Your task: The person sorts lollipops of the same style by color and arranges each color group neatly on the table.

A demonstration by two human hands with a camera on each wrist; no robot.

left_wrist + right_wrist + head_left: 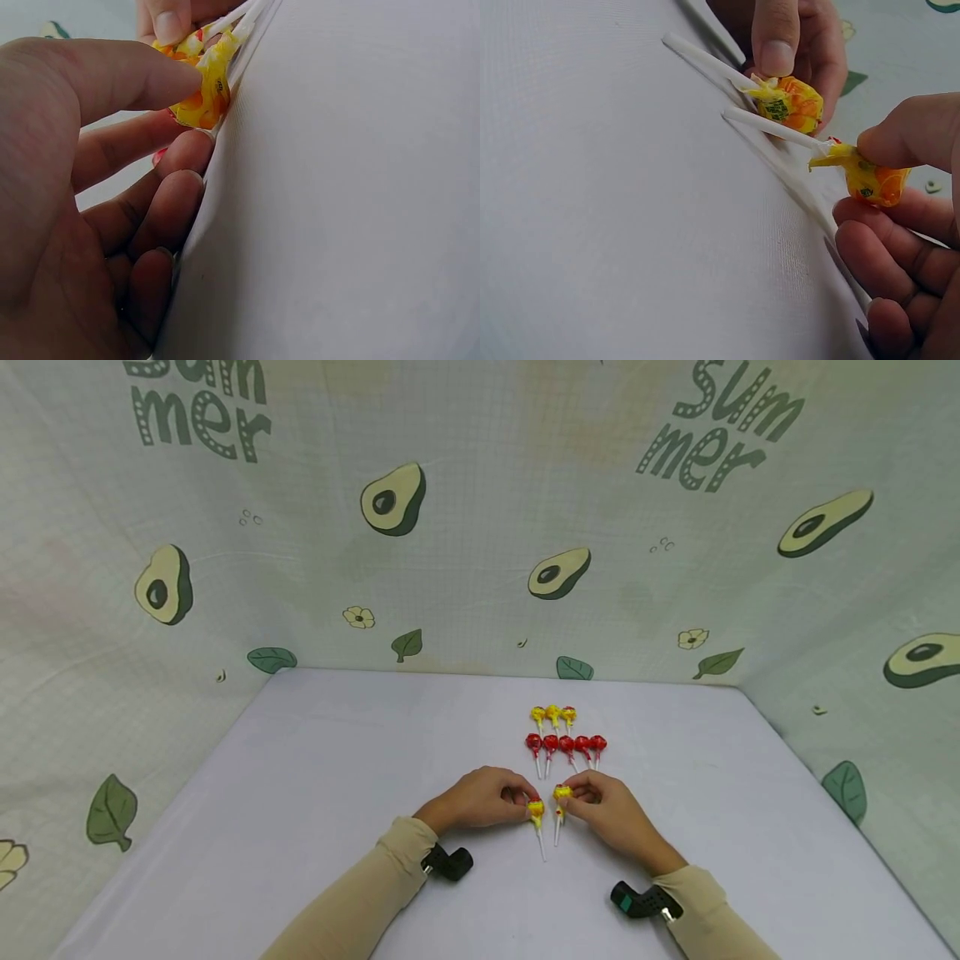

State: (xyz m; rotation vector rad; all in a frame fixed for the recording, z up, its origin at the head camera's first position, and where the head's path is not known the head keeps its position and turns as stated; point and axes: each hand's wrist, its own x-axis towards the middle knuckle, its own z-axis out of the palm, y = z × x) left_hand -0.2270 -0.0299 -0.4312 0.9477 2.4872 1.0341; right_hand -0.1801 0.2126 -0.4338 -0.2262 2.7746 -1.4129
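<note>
My left hand (pixel 491 797) pinches a yellow lollipop (pixel 536 811) by its wrapped head, with the white stick pointing toward me. Close beside it, my right hand (pixel 606 810) holds a second yellow lollipop (pixel 877 180) between thumb and fingers. In the right wrist view both wrapped heads show orange patches, and the left hand's lollipop (pixel 791 103) lies just beyond the other. The left wrist view shows the left thumb (pixel 142 79) across its lollipop (pixel 206 97), partly covering the wrapper.
Beyond the hands lies a row of several red lollipops (pixel 566 744), sticks toward me. Behind it are three yellow lollipops (pixel 553 713). All rest on a white table (pixel 360 743), with a patterned cloth (pixel 480 510) hanging around its back and sides.
</note>
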